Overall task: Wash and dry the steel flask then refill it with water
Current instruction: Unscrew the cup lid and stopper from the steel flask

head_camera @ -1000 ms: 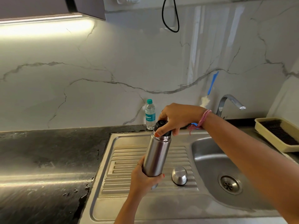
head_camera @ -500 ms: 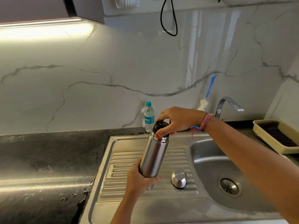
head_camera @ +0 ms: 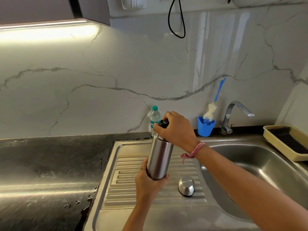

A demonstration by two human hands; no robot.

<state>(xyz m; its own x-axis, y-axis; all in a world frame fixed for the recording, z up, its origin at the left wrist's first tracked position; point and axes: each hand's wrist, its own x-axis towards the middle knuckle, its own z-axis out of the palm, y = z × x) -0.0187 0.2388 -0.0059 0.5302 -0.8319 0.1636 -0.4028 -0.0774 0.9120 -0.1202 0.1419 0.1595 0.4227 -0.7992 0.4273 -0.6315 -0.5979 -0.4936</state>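
Two hands work the flask (head_camera: 159, 160), which is held tilted above the drainboard (head_camera: 126, 185) just left of the sink (head_camera: 260, 164). Left hand (head_camera: 148, 182) is wrapped round the flask's base, fingers curled on the steel. Right hand (head_camera: 176, 130) sits over the top, fingers and thumb clamped on the black stopper (head_camera: 163, 123). The step looks like unscrewing that stopper before any washing.

To do it well, I would keep the left grip firm and low so the body cannot spin, turn only the right wrist, and hold the mouth up in case water is inside; whether it is full cannot be told. Once loose, the stopper should go beside the steel cap (head_camera: 186, 188), which lies on the drainboard left of the sink.

Behind the sink stands a tap (head_camera: 236, 114), with a blue cup (head_camera: 205, 129) holding a brush (head_camera: 215, 100) to its left, and a small water bottle (head_camera: 155, 117) farther left. Right of the sink lies a beige tray (head_camera: 283, 147). Left of it runs a dark, glossy counter (head_camera: 50, 164), under a marble wall and cabinet light.
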